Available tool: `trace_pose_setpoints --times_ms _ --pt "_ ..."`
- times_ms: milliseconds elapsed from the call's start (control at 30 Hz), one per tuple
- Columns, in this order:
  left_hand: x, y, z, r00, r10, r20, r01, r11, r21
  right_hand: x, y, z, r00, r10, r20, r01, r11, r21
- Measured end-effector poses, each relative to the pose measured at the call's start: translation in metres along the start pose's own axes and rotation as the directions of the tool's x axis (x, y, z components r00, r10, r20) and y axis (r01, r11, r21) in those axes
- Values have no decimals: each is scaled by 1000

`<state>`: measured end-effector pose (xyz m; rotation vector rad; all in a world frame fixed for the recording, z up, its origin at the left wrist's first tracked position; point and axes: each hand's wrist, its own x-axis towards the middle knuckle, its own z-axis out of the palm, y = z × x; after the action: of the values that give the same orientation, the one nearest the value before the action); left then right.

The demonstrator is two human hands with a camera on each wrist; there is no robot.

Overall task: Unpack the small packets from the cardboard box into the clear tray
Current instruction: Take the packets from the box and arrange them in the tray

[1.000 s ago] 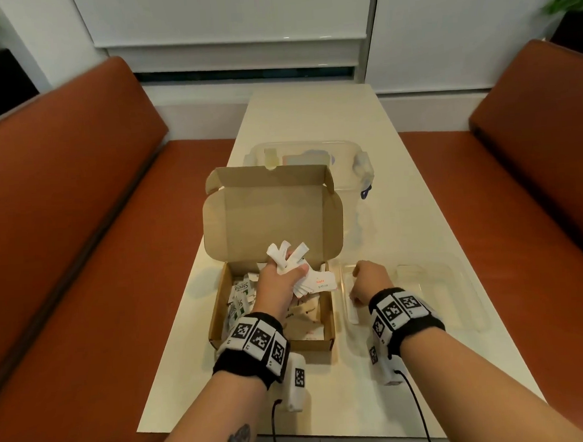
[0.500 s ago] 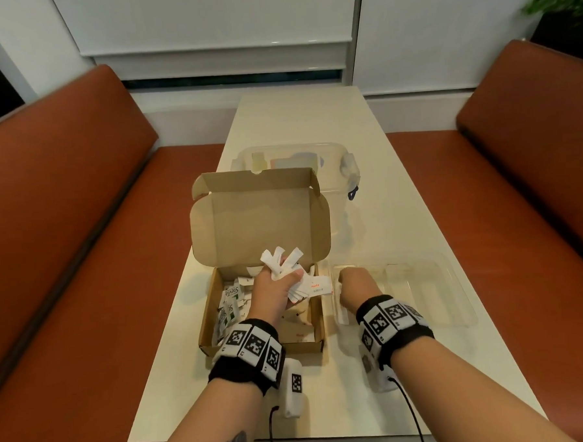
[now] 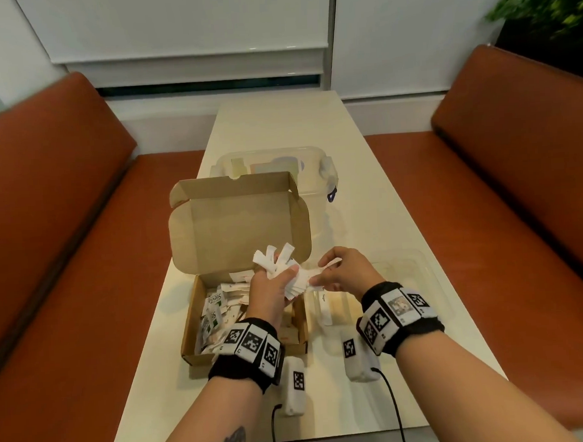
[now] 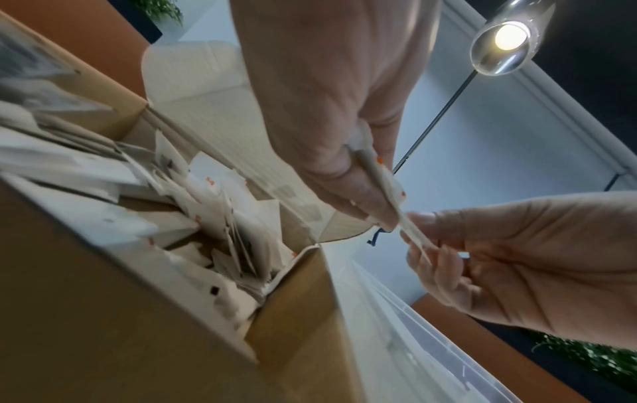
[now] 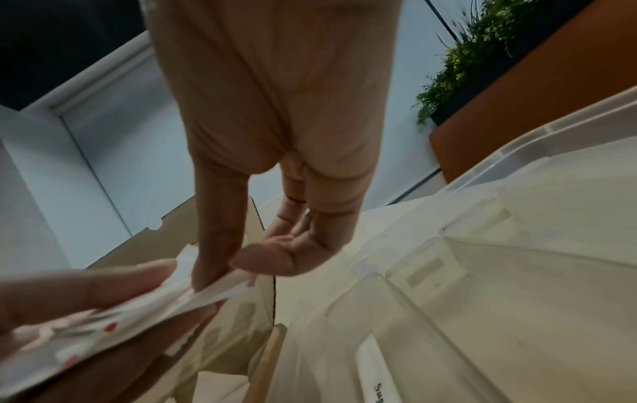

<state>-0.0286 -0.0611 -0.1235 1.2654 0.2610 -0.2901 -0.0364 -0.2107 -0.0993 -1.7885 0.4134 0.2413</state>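
My left grip (image 3: 273,291) clutches a fanned bunch of packets (image 3: 287,271) above the cardboard box (image 3: 190,322); right grip (image 3: 342,274) pinches one end. Light, floppy, slippery paper, prob best pinched flat mid-length. Clear tray (image 3: 431,274) just right.

Black wristbands (image 3: 245,358) with square-coded tags; forearm tattoo (image 3: 234,441), perhaps floral.

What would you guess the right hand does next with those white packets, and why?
Probably pull a packet or two free and lower them into the clear tray. The right hand already pinches the ends of the packets bunched in the left hand, and the tray sits just below it.
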Motion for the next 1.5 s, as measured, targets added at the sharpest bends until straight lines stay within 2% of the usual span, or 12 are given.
trace_pose_setpoints --times_ms 200,533,700,800,900,1033,1200,1333,1500 --pt "-7 0 3 993 -70 95 76 995 -64 1 0 -8 998 -54 35 55 998 -28" --pt "-6 -2 7 996 -60 66 67 991 -115 -2 11 -24 999 -49 -3 49 999 4" --pt "-5 -4 13 995 -65 71 73 991 -116 -4 11 -59 989 -69 -134 77 996 54" --pt "-5 -6 17 995 -56 83 65 992 -112 -3 18 -88 960 -101 -262 93 995 -40" --pt "-6 -9 21 994 -50 94 59 993 -100 1 26 -103 934 -129 -333 69 980 -187" --pt "-6 -9 25 993 -43 111 53 995 -89 12 30 -103 938 -166 -303 3 881 -473" --pt "-5 -4 25 994 -56 98 62 996 -61 25 24 -96 965 -163 -207 -39 689 -724" --pt "-6 -3 22 995 -56 88 61 997 -46 30 18 -92 971 -116 -211 -105 583 -806" --pt "-4 -4 18 994 -54 96 56 998 -23 31 17 -88 983 -79 -167 -96 554 -827"
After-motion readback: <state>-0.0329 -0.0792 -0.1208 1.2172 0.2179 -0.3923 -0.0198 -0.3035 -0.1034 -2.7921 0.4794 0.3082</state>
